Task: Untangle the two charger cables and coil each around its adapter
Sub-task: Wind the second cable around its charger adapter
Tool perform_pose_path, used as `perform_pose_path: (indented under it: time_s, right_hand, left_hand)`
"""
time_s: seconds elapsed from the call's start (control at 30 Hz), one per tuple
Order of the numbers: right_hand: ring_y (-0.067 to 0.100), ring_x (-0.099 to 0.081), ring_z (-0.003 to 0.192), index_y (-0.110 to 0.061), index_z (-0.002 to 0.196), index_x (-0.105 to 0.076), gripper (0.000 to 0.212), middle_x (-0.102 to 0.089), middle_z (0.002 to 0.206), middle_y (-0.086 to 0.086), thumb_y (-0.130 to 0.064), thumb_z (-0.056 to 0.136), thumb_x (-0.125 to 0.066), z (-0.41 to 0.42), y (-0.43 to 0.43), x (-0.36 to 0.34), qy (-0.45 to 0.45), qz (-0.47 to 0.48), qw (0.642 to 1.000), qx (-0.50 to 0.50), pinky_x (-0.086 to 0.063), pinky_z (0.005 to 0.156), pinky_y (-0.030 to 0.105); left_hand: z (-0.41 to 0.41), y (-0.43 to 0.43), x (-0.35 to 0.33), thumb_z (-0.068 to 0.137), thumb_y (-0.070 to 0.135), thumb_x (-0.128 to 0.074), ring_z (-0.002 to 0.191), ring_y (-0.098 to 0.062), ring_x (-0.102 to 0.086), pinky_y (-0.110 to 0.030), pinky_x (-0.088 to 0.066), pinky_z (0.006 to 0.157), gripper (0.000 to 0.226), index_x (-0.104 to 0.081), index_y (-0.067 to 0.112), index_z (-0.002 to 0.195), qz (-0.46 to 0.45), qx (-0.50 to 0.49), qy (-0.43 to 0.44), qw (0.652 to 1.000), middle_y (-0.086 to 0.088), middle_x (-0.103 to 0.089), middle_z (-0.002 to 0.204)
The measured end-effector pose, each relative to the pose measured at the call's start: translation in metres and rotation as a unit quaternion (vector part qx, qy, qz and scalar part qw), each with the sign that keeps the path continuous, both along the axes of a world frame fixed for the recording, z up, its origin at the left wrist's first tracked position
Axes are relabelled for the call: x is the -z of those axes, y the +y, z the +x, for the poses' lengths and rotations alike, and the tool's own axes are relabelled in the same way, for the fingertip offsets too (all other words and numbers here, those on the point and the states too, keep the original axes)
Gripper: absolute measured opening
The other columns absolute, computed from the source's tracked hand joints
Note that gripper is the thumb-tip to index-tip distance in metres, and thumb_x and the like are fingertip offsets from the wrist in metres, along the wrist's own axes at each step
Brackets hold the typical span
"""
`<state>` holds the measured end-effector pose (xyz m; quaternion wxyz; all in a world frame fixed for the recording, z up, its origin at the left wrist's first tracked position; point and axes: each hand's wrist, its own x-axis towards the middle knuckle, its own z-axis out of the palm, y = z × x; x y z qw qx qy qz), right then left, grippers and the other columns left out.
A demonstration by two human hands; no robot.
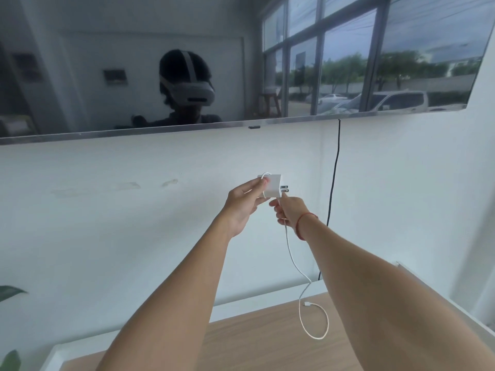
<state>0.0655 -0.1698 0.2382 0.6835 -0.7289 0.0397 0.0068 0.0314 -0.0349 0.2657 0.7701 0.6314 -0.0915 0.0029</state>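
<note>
A white square adapter (pixel 273 185) with two metal prongs pointing right is held up in front of the wall. My left hand (pixel 245 203) grips its left side, thumb over a loop of white cable wrapped on it. My right hand (pixel 288 210), with a red string on the wrist, pinches the white cable (pixel 292 257) just below the adapter. The cable hangs down and ends in a loose loop with its plug (pixel 307 304) on the wooden table (pixel 254 344). Only one charger is in view.
A large dark screen (pixel 187 62) hangs on the white wall above, mirroring a person with a headset. A black cord (pixel 334 188) runs down the wall at the right. Green leaves (pixel 10 293) show at the lower left.
</note>
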Motion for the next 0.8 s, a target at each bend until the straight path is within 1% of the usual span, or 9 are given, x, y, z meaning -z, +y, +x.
perform_pose_path:
  time_s: [0.07,0.1,0.2,0.3,0.4,0.47,0.53,0.67,0.8]
  right_hand:
    - [0.015,-0.040,0.050,-0.010,0.070,-0.061,0.039,-0.046,0.062,0.001,-0.028,0.097,-0.039,-0.004,0.014,0.000,0.005,-0.070,0.997,-0.012,-0.036,0.049,0.024]
    - [0.016,-0.040,0.050,-0.010,0.071,-0.060,0.038,-0.046,0.063,0.002,-0.025,0.096,-0.037,-0.005,0.020,0.000,0.007,-0.090,0.995,-0.030,-0.035,0.048,0.024]
    - [0.016,-0.043,0.052,-0.012,0.074,-0.060,0.037,-0.049,0.068,0.001,-0.025,0.096,-0.033,-0.010,0.032,0.001,0.018,-0.143,0.986,-0.084,-0.034,0.048,0.024]
    - [0.015,-0.041,0.052,-0.013,0.076,-0.061,0.034,-0.049,0.069,-0.001,-0.026,0.093,-0.035,-0.014,0.032,0.002,0.023,-0.184,0.972,-0.146,-0.032,0.047,0.023]
    - [0.015,-0.035,0.054,-0.015,0.074,-0.061,0.032,-0.043,0.068,-0.002,-0.035,0.091,-0.041,-0.014,0.026,0.004,-0.003,-0.204,0.968,-0.144,-0.026,0.050,0.023]
    - [0.015,-0.035,0.055,-0.015,0.070,-0.057,0.033,-0.044,0.069,-0.001,-0.032,0.091,-0.039,-0.013,0.024,0.003,-0.018,-0.211,0.968,-0.136,-0.026,0.050,0.023]
    - [0.015,-0.034,0.054,-0.015,0.070,-0.055,0.031,-0.044,0.070,-0.001,-0.029,0.091,-0.037,-0.013,0.022,0.003,-0.021,-0.208,0.968,-0.141,-0.027,0.049,0.023]
    - [0.013,-0.033,0.050,-0.014,0.072,-0.054,0.029,-0.043,0.068,-0.001,-0.028,0.091,-0.038,-0.015,0.017,0.004,-0.020,-0.194,0.969,-0.149,-0.026,0.047,0.022]
    - [0.012,-0.032,0.048,-0.012,0.079,-0.055,0.026,-0.043,0.067,-0.001,-0.029,0.091,-0.039,-0.016,0.017,0.012,-0.005,-0.165,0.975,-0.149,-0.025,0.044,0.021]
  left_hand:
    - [0.001,-0.001,0.006,0.091,0.036,-0.064,0.113,-0.017,-0.063,-0.013,-0.040,0.071,0.032,-0.067,0.023,0.120,0.003,-0.050,0.000,0.999,0.005,-0.067,0.117]
    - [0.002,-0.001,0.011,0.090,0.039,-0.065,0.110,-0.017,-0.064,-0.014,-0.039,0.066,0.030,-0.069,0.026,0.117,0.006,-0.072,0.003,0.997,0.005,-0.068,0.115]
    - [0.004,0.000,0.024,0.087,0.042,-0.068,0.085,-0.017,-0.063,-0.021,-0.043,0.065,0.013,-0.073,0.033,0.095,0.010,-0.125,0.020,0.992,0.001,-0.064,0.093]
    - [0.004,0.008,0.032,0.087,0.038,-0.069,0.067,-0.024,-0.048,-0.030,-0.043,0.064,0.017,-0.076,0.023,0.090,-0.001,-0.100,0.019,0.995,-0.010,-0.057,0.083]
    - [0.004,0.018,0.037,0.091,0.032,-0.066,0.066,-0.024,-0.048,-0.030,-0.044,0.072,0.031,-0.071,0.003,0.100,-0.009,-0.017,0.006,1.000,-0.013,-0.061,0.081]
    - [0.003,0.020,0.036,0.092,0.029,-0.064,0.067,-0.025,-0.049,-0.030,-0.047,0.076,0.033,-0.069,-0.001,0.103,-0.010,-0.001,0.010,1.000,-0.013,-0.061,0.082]
    - [0.001,0.018,0.032,0.092,0.030,-0.064,0.068,-0.026,-0.049,-0.030,-0.048,0.079,0.031,-0.070,0.003,0.105,-0.011,0.004,0.022,1.000,-0.011,-0.061,0.082]
    - [0.000,0.016,0.029,0.094,0.029,-0.061,0.065,-0.021,-0.048,-0.029,-0.045,0.083,0.018,-0.070,0.013,0.092,-0.007,0.028,0.035,0.999,-0.005,-0.060,0.074]
    - [-0.001,0.009,0.034,0.093,0.027,-0.062,0.080,-0.025,-0.053,-0.028,-0.046,0.087,0.013,-0.071,0.019,0.094,0.013,0.009,0.049,0.999,-0.011,-0.063,0.091]
